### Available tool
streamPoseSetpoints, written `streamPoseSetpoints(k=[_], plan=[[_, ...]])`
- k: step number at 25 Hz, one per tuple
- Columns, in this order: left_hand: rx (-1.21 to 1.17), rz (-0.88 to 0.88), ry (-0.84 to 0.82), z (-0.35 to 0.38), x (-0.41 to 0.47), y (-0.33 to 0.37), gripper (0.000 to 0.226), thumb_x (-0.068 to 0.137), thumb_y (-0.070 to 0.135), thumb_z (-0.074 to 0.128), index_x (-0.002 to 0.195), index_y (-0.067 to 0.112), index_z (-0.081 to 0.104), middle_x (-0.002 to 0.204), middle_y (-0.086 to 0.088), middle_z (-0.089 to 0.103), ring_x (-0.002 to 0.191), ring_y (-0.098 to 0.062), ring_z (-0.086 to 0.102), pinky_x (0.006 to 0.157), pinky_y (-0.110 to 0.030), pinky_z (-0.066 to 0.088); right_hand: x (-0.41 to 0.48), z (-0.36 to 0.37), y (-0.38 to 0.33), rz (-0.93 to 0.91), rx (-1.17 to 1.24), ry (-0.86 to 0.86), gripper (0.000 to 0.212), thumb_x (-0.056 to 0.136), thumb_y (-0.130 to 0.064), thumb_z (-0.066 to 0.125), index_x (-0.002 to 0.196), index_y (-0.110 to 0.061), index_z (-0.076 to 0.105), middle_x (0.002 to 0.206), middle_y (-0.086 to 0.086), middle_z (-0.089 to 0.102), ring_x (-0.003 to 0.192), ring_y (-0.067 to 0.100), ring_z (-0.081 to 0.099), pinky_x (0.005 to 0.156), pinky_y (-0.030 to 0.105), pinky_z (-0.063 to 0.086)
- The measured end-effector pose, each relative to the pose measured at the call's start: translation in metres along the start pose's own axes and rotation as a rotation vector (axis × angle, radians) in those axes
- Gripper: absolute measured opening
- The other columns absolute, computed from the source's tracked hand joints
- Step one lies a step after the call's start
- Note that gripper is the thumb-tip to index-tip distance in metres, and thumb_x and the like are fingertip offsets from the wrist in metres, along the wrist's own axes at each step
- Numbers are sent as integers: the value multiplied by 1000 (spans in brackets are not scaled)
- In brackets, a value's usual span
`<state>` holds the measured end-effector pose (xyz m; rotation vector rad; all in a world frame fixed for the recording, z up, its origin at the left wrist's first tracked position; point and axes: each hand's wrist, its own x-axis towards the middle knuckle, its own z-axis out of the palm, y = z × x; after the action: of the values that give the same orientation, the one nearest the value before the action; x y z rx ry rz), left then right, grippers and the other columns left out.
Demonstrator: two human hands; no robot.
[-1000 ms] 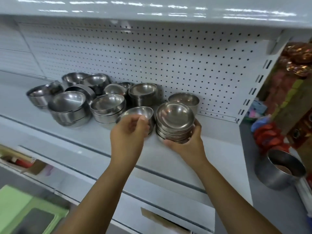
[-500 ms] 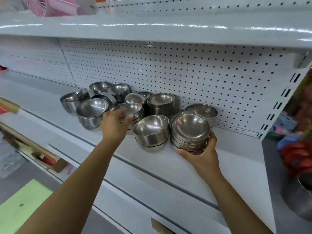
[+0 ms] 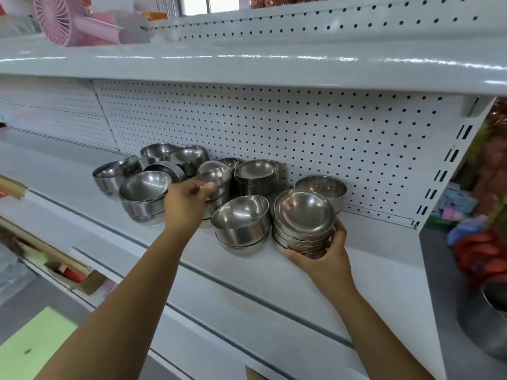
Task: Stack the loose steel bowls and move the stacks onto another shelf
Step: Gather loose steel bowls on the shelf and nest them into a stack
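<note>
On the shelf (image 3: 365,272), shiny steel bowls (image 3: 241,215)

Both bare forearms reach up and forward, the left hand (image 3: 186,205) with fingers (image 3: 208,187) curled over the rim of a tilted round steel bowl (image 3: 216,174), the right hand (image 3: 327,259) cupping a stack of shallow steel bowls (image 3: 303,215) at its base, thumb and fingers wrapped round it.

Silver-grey, mirror-bright: steel bowls (image 3: 241,218). White with regular grid of dark holes: back panel (image 3: 329,138). Pale grey-white: shelf (image 3: 247,272). Pink: fan (image 3: 52,20). Light green: low surface (image 3: 33,349).
</note>
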<state>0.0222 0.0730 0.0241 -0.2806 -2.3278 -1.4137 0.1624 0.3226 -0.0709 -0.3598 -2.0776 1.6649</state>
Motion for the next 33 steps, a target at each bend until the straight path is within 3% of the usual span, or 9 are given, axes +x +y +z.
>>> streamPoseSetpoints(k=[2,5,7,13,19,26,30,32,33], plan=[[-70,43,5,0,-4,16,15,95,26,71,86,15,77,78,7,71,70,6,60,66,-8,43,0,0,0,0,1,7,118,57,-33,102,145,-51,26,127,-32,50,118,0,58,89,11,45],[-153,100,-31,4,-12,39,10,91,32,75,90,23,78,96,0,73,92,-8,66,85,-27,52,-2,-1,0,-4,2,31,115,55,-32,103,139,-56,27,127,-32,50,117,-5,57,87,8,46],[-228,117,-104,9,-25,60,3,89,31,76,88,28,77,98,2,70,91,-14,66,84,-33,54,-4,-2,0,-5,1,43,116,54,-34,104,138,-57,27,131,-30,51,119,-5,57,90,12,47],[-190,337,-412,43,-58,86,13,84,31,78,79,41,72,88,12,71,99,-7,57,86,-16,43,-6,-2,0,-18,-1,51,116,52,-36,105,140,-55,30,133,-27,56,122,-3,60,102,27,55],[-108,407,-576,67,-61,69,16,85,30,80,79,42,71,135,14,57,133,-8,45,106,-24,38,-8,-3,1,-11,-24,63,122,49,-45,103,146,-48,31,137,-19,58,123,4,63,101,36,57],[-43,386,-620,66,-57,65,9,82,39,80,85,31,78,149,8,48,140,-14,43,113,-42,41,-9,-4,-1,-4,-29,67,121,50,-43,104,145,-48,30,135,-21,57,122,3,62,100,31,57],[58,337,-721,51,-46,78,49,74,43,87,119,32,72,154,9,43,144,-5,35,113,-22,31,-10,-3,-2,-14,-23,58,122,51,-42,104,146,-47,29,136,-21,56,123,3,61,103,33,56],[125,331,-776,47,-36,84,66,73,44,88,133,31,63,137,24,48,129,1,44,99,-4,32,-10,-3,-2,-17,-24,53,123,51,-42,104,147,-47,27,136,-24,54,125,2,60,105,33,55],[152,328,-788,46,-31,85,73,72,46,88,137,29,59,130,28,50,122,2,48,96,-3,36,-10,-3,-2,-17,-24,52,123,52,-42,104,147,-47,27,136,-26,52,126,2,59,106,33,54]])
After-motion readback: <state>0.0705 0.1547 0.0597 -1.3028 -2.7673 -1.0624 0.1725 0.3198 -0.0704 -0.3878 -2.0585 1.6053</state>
